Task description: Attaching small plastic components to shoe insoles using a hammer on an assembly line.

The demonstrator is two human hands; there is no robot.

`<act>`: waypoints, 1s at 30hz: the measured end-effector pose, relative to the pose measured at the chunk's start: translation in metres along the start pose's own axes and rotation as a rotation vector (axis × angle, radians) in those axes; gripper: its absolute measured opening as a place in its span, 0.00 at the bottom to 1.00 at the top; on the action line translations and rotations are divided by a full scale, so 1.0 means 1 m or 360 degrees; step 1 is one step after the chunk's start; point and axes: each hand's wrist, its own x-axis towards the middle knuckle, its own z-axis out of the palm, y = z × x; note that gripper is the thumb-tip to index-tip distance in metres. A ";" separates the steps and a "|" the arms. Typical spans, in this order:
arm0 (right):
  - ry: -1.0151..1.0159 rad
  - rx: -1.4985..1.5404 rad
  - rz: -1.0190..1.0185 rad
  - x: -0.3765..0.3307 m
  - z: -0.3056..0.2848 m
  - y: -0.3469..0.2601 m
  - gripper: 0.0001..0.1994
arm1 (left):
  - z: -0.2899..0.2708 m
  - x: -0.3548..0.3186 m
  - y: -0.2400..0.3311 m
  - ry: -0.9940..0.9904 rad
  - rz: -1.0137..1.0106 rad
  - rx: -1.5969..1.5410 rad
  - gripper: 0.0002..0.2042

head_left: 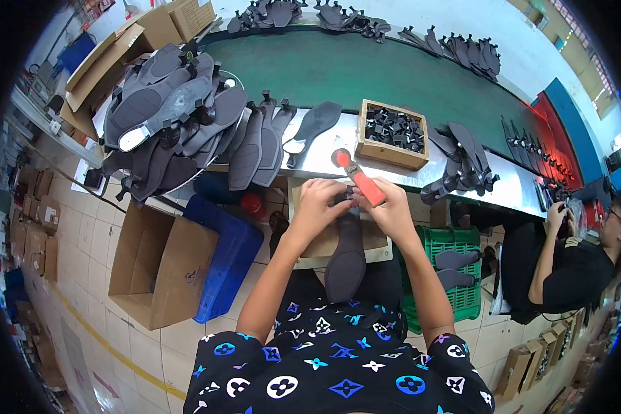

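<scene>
A dark grey shoe sole (346, 262) lies lengthwise in front of me, its wide toe end toward my body. At its far end, my left hand (317, 208) is closed with bent fingers around the heel. My right hand (395, 212) grips a red-handled tool (370, 189) that slants up and left, with a metal section and a red rounded part farther along. The right fingertips come close to the left ones at the heel. Fingers hide most of the heel, so a small part there cannot be made out. Beneath is a pale board (376, 252).
A wooden box (393, 155) of small black pieces stands on the metal ledge (507, 185). Heeled soles (162, 103) are heaped at left; more line the green belt (276, 62). Cardboard box (152, 259), blue bin (231, 255) and green crate (452, 241) flank me. A co-worker (566, 259) sits at right.
</scene>
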 end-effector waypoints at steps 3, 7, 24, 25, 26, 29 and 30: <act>0.0025 -0.0017 0.0009 0.003 0.001 0.002 0.10 | 0.000 0.002 -0.001 -0.0019 -0.0010 -0.0027 0.14; -0.0003 -0.0121 -0.0201 -0.001 -0.002 -0.005 0.09 | 0.000 0.003 -0.002 -0.0038 -0.0072 -0.0160 0.17; 0.0214 -0.0577 -0.0145 -0.066 -0.016 -0.083 0.18 | -0.012 0.010 0.013 -0.0166 -0.0413 -0.0782 0.14; 0.0131 -0.0618 -0.0083 -0.067 -0.011 -0.079 0.19 | -0.012 0.011 0.015 -0.0144 -0.0448 -0.0827 0.13; 0.0135 -0.0619 -0.0065 -0.067 -0.014 -0.078 0.19 | -0.012 0.013 0.018 -0.0143 -0.0496 -0.0827 0.11; 0.0128 -0.0524 -0.0126 -0.060 -0.023 -0.095 0.19 | -0.012 0.009 0.013 -0.0138 -0.0364 -0.0702 0.19; 0.0166 -0.0540 -0.0101 -0.060 -0.027 -0.113 0.20 | -0.010 0.004 0.005 -0.0190 -0.0391 -0.0559 0.29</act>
